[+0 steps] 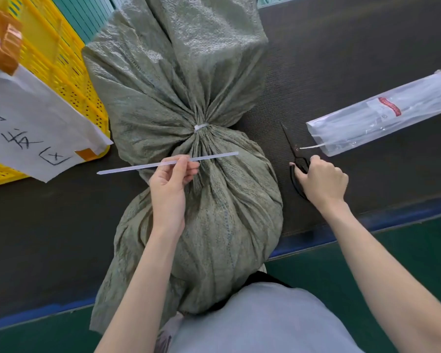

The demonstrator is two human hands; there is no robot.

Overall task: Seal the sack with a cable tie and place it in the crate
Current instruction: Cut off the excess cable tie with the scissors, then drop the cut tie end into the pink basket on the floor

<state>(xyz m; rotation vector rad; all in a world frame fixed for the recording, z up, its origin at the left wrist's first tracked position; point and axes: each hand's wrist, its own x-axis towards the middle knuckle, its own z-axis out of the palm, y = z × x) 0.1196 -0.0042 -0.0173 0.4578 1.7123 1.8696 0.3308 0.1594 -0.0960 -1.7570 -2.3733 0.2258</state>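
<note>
Sack: neck cinched w/ cable tie. Left hand pinches cut-off tail, for discarding. Right hand curls on scissors, parking them.

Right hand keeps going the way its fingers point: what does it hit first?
Likely the plastic bag of cable ties. The right hand grips the scissors, whose tips point up and left of it; depth is unclear.

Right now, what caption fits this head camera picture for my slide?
Sack tied shut; left hand holds cut tie strip, right hand on scissors.
</note>
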